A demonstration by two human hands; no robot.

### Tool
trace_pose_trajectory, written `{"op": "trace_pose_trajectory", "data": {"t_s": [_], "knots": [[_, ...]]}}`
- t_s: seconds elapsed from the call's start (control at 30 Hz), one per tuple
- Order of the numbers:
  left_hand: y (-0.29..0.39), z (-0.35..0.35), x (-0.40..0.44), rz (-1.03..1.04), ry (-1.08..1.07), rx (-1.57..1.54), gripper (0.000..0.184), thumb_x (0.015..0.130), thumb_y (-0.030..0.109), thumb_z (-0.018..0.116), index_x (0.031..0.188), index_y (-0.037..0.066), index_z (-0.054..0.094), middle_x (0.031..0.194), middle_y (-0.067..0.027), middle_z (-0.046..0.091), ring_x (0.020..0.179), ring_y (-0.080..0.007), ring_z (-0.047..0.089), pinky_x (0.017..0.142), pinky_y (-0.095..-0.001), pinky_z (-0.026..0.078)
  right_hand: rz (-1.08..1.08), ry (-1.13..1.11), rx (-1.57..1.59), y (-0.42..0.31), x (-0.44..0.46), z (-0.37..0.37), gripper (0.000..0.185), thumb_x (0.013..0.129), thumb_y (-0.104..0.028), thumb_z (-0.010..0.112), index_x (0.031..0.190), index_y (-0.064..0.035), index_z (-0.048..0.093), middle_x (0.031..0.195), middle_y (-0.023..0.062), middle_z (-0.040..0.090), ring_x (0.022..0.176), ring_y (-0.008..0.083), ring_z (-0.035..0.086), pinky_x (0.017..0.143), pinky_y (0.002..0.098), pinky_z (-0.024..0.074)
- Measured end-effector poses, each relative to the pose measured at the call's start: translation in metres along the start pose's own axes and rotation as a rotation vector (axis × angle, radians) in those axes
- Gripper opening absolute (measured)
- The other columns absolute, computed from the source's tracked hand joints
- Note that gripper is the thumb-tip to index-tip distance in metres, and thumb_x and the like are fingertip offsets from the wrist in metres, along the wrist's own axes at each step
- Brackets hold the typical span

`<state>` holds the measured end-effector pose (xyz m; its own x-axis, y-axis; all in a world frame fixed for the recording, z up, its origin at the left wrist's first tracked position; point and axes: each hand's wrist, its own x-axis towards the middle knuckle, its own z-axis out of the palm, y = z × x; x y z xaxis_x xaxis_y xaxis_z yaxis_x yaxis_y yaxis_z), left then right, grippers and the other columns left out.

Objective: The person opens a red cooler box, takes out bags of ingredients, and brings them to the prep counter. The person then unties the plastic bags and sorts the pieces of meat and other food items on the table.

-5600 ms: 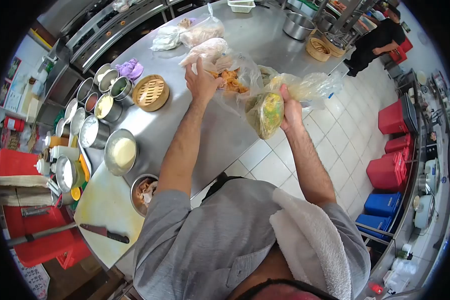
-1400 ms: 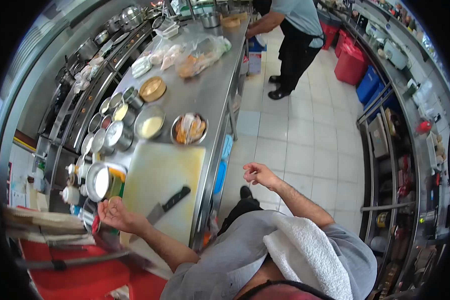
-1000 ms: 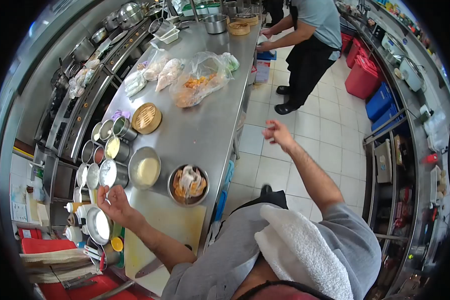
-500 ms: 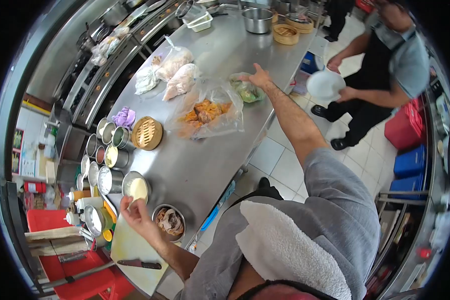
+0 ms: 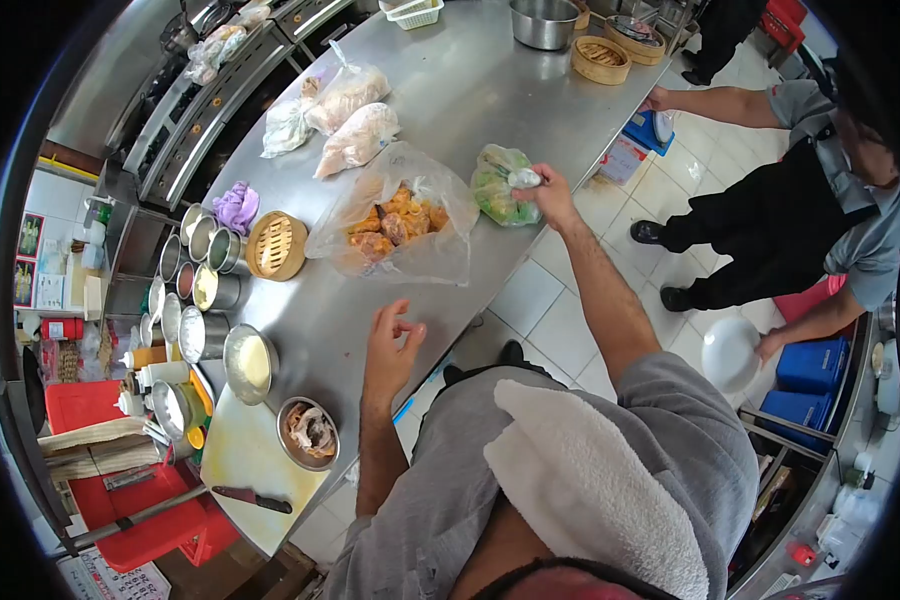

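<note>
My right hand reaches out to the table's right edge. Its fingers are closed on the gathered top of a clear plastic bag of green vegetables, which rests on the steel. My left hand hovers over the near part of the table, fingers loosely curled and apart, holding nothing. Between and beyond my hands lies a large open plastic bag of orange marinated meat. Nearest my left hand on the other side are a metal bowl of pale yellow paste and a metal bowl of meat pieces.
A knife lies on the cutting board. Several metal pots, a bamboo steamer and a purple cloth line the table's left side. Knotted bags sit farther back. At right, a co-worker holds a white plate.
My right hand has closed on the vegetable bag's top. My left hand has moved right, away from the paste bowl. The co-worker has swung the white plate down and reached toward the table.
</note>
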<state>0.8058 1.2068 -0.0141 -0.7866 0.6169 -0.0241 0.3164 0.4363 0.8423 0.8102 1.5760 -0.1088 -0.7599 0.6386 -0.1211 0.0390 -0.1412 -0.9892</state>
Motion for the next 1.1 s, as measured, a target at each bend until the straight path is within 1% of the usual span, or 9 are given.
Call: {"op": "trace_pose_trajectory", "data": {"t_s": [0.27,0.37,0.43,0.53,0.6,0.63,0.8,0.93,1.1], "knots": [[0.016,0.035,0.014,-0.152,-0.340,-0.257,0.053,0.081,0.019,0.065,0.127,0.005,0.043,0.120,-0.0130,0.048,0.094,-0.0174,0.055,0.082,-0.0308,0.045,-0.012,-0.006,0.519,-0.021,-0.100,-0.021,0.042,0.063,0.013,0.066,0.098,-0.0055,0.052,0.094,0.0039,0.059,0.089,0.0164,0.058,0.078,0.0298,0.0491],[0.042,0.046,0.022,-0.187,-0.289,-0.714,0.069,0.081,0.023,0.067,0.135,0.005,0.029,0.126,-0.0148,0.044,0.102,-0.0197,0.053,0.087,-0.0312,0.044,-0.058,-0.039,0.528,-0.062,-0.136,-0.004,0.041,0.063,0.013,0.066,0.097,-0.0059,0.051,0.104,0.0044,0.056,0.095,0.0158,0.055,0.081,0.0315,0.0488],[0.063,0.041,0.028,-0.201,-0.293,-1.277,0.075,0.079,0.011,0.067,0.138,0.009,0.021,0.127,-0.0129,0.044,0.109,-0.0210,0.051,0.091,-0.0338,0.044,-0.244,-0.215,0.478,-0.084,-0.150,0.012,0.043,0.062,0.011,0.069,0.097,-0.0059,0.051,0.112,0.0047,0.051,0.099,0.0151,0.053,0.082,0.0321,0.0485],[0.085,0.033,0.033,0.025,-0.098,-1.024,0.080,0.071,0.014,0.076,0.133,0.004,0.026,0.124,-0.0114,0.044,0.110,-0.0216,0.049,0.094,-0.0342,0.041,-0.237,-0.398,0.272,-0.098,-0.158,0.038,0.059,0.056,0.005,0.077,0.106,-0.0087,0.048,0.117,0.0055,0.046,0.105,0.0156,0.049,0.089,0.0313,0.0444],[0.082,0.018,0.021,-0.003,-0.037,-1.069,0.079,0.070,0.009,0.076,0.132,0.004,0.027,0.123,-0.0108,0.045,0.111,-0.0213,0.048,0.095,-0.0346,0.040,-0.177,-0.513,0.106,-0.110,-0.158,0.055,0.089,0.054,0.001,0.080,0.129,-0.0123,0.035,0.119,0.0081,0.045,0.112,0.0195,0.046,0.096,0.0330,0.0377],[0.078,0.011,0.015,-0.036,-0.015,-1.110,0.079,0.068,0.005,0.076,0.131,0.004,0.028,0.122,-0.0101,0.046,0.112,-0.0211,0.048,0.097,-0.0350,0.039,-0.174,-0.552,0.106,-0.115,-0.156,0.064,0.089,0.054,0.001,0.080,0.129,-0.0123,0.035,0.119,0.0081,0.045,0.112,0.0195,0.046,0.096,0.0330,0.0377],[0.034,-0.008,-0.026,-0.126,0.125,-1.271,0.078,0.069,0.002,0.073,0.133,0.005,0.028,0.121,-0.0092,0.048,0.113,-0.0203,0.048,0.097,-0.0360,0.039,0.380,-0.905,0.436,-0.103,-0.159,0.113,0.113,0.053,0.004,0.078,0.144,-0.0164,0.015,0.126,0.0116,0.044,0.119,0.0214,0.043,0.098,0.0343,0.0361],[0.002,-0.020,-0.065,-0.097,0.264,-1.353,0.082,0.069,0.003,0.074,0.135,0.006,0.027,0.123,-0.0085,0.048,0.114,-0.0211,0.048,0.098,-0.0368,0.039,0.487,-1.014,0.466,-0.074,-0.177,0.151,0.111,0.052,0.008,0.076,0.143,-0.0161,0.018,0.126,0.0104,0.045,0.117,0.0210,0.045,0.099,0.0343,0.0364],[-0.017,-0.043,-0.096,-0.116,0.270,-1.226,0.084,0.071,0.007,0.075,0.137,0.007,0.023,0.124,-0.0093,0.047,0.116,-0.0211,0.047,0.097,-0.0375,0.040,0.310,-0.927,0.425,-0.048,-0.196,0.178,0.090,0.053,0.007,0.073,0.134,-0.0108,0.037,0.123,0.0073,0.048,0.113,0.0223,0.048,0.097,0.0345,0.0398]]}}
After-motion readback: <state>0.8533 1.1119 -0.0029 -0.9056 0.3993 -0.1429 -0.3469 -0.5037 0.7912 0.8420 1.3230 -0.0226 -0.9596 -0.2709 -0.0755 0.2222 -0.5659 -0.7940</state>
